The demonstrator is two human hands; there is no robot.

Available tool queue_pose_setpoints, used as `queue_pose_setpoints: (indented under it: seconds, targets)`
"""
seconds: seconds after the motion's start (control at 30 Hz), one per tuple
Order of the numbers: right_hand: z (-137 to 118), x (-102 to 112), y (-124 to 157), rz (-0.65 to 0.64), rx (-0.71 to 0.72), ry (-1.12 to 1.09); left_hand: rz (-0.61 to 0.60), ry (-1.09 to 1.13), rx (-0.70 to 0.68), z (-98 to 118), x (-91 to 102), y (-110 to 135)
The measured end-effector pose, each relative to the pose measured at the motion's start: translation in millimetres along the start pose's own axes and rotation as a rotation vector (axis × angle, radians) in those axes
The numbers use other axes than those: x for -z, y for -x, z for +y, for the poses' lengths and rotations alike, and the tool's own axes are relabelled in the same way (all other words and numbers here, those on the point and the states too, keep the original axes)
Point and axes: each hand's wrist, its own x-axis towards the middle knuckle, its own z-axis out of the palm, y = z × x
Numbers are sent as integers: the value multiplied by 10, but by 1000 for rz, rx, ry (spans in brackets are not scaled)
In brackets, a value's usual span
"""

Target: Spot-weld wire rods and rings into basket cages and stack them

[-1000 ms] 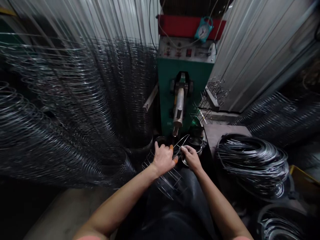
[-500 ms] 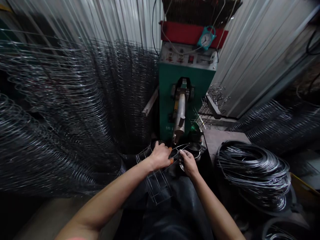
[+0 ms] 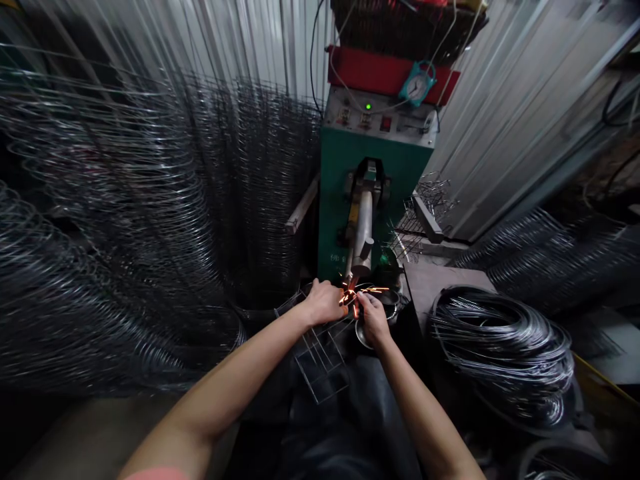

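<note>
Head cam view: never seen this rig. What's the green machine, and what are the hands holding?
This view comes from a camera worn on the person's head, looking down at their own arms. The green machine looks like a spot welder: its metal ram ends in a tip, and sparks fly there. The left hand holds a wire grid frame at the tip; the right hand pinches a thin wire beside it. A steel bowl sits below the right hand. Coiled wire is piled at right, and stacked wire hoops fill the left.

Grey bench (image 3: 443, 287) — coiled steel wire (image 3: 500, 353)
</note>
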Motion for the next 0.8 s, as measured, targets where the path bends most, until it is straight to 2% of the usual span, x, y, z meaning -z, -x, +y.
queue_pose_setpoints:
  seconds: [0.1, 0.17, 0.23, 0.3, 0.37, 0.43, 0.53, 0.8]
  targets:
    - [-7, 59, 23, -7, -38, -2, 6, -24, 7, 32, 8, 13]
    - [-6, 158, 149, -61, -63, 61, 28, -44, 18, 68, -4, 37]
    - [12, 275, 364, -185, -93, 175, 69, -65, 32, 104, -27, 63]
    - [57, 366, 608, -361, -122, 313, 110, -94, 52, 126, -56, 79]
    - [124, 403, 799, -475, -99, 426, 129, -121, 85, 122, -81, 79]
    - [194, 387, 892, -472, -42, 479, 126, -129, 117, 98, -95, 67]
    - [262, 320, 887, -403, -4, 448, 113, -116, 136, 58, -91, 48]
    - [220, 289, 873, -383, 20, 431, 96, -101, 170, 54, -68, 4]
